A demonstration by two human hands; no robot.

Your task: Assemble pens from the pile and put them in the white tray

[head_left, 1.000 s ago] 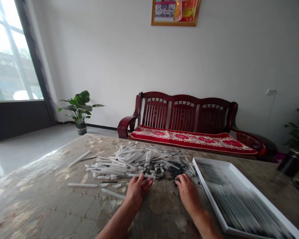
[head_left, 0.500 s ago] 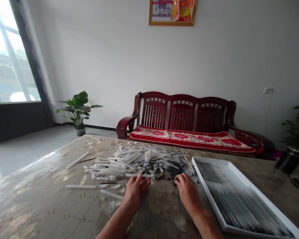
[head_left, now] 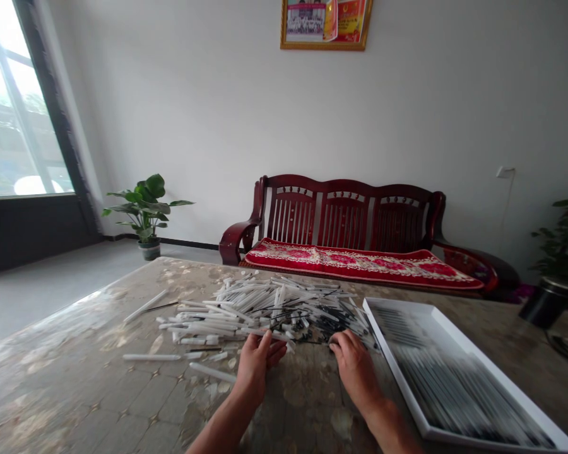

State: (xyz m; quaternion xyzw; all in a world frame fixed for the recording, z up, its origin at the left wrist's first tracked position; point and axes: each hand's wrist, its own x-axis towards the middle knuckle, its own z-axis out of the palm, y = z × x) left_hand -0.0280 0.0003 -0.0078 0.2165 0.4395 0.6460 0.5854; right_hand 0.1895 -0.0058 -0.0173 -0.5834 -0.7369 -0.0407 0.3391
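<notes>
My left hand [head_left: 258,359] is at the near edge of a loose pile of white pen barrels [head_left: 246,302]. Its thumb and fingers are closed on one white pen barrel [head_left: 280,336], which points to the right. My right hand [head_left: 355,360] is to the right with its fingertips pinched together. A thin dark rod, which looks like a pen refill [head_left: 315,342], runs from those fingertips towards the barrel; whether the two touch is too blurred to tell. Black pen parts [head_left: 334,318] lie just beyond the right hand.
A white tray [head_left: 397,372] with rows of pens stands right of my right hand. Several loose barrels [head_left: 151,357] lie to the left on the patterned table [head_left: 99,378]. Behind the table is a red wooden bench [head_left: 341,214]; a black container [head_left: 546,302] stands at the far right.
The thin dark rod now shows between my hands, left of the right fingertips. The left hand's barrel is tilted slightly more. Both hands stay in nearly the same place.
</notes>
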